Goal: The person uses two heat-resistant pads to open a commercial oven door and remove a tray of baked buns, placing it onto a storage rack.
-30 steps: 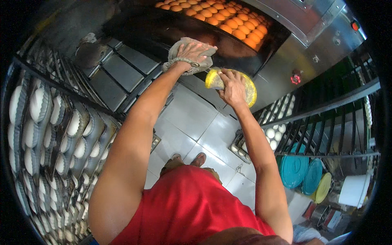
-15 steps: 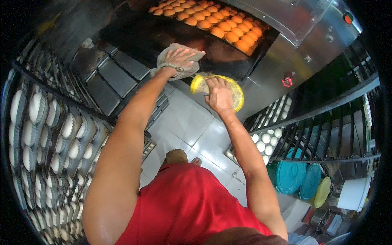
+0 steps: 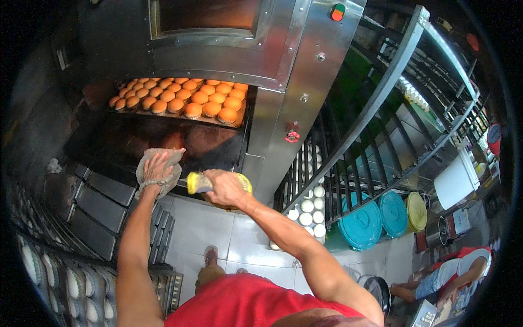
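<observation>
My left hand (image 3: 156, 167) lies flat with fingers spread on a grey cloth (image 3: 175, 161), against the lowered dark oven door (image 3: 212, 146). My right hand (image 3: 225, 189) is closed around a yellow-edged cloth pad (image 3: 200, 183), near the door's front edge. Part of the pad is hidden under the hand. Beyond the door, a tray of browned round buns (image 3: 173, 97) sits in rows inside the lit oven mouth.
At left stand dark empty trays (image 3: 97, 208) and a rack of pale dough pieces (image 3: 74, 284). A metal rack (image 3: 381, 109) leans in on the right, above white dough balls (image 3: 306, 206) and teal-lidded tubs (image 3: 361, 220). Another person (image 3: 457, 272) is at lower right.
The view has swung right, showing more of the oven front and the right-hand rack. The pad has turned in my right hand, which is now nearer my left hand.
</observation>
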{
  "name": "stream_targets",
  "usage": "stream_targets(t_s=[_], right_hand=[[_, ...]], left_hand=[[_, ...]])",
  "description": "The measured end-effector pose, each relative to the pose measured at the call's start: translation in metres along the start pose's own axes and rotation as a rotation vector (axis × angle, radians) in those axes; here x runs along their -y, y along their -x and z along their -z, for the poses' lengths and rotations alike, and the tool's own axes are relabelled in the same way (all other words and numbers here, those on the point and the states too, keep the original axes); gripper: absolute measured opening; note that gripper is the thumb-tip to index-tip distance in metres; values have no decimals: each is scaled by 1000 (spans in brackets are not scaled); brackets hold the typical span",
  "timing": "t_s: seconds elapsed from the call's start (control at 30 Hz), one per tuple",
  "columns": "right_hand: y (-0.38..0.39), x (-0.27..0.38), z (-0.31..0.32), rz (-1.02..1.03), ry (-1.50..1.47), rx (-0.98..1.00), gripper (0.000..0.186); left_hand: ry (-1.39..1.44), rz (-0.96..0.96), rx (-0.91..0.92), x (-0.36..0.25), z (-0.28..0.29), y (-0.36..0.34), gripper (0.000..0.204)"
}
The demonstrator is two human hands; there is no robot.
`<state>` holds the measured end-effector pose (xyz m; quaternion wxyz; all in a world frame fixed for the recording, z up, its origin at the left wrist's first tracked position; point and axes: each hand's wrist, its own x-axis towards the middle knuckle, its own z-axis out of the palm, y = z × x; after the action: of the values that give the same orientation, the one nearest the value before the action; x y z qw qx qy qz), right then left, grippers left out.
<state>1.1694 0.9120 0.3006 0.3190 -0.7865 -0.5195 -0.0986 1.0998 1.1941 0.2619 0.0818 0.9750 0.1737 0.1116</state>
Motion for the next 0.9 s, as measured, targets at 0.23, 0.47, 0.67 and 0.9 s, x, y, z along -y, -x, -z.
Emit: stream_targets(t_s=[0.23,0.47,0.67,0.9], right_hand=[[-83,-27,206,-131,227,-552,38],[-124,-104,392,37,1030,-634,57],[-138,-106,390,-27,1068,-503,53],[-140,-97,376,-48,1124,-474,51]], left_hand=[[14,-18,-158,17,-18,8,46],[429,406,-357,-44,92,17,43],[18,242,-535,-3,106,44,43],[-123,202,-574,-1,101,49,42]])
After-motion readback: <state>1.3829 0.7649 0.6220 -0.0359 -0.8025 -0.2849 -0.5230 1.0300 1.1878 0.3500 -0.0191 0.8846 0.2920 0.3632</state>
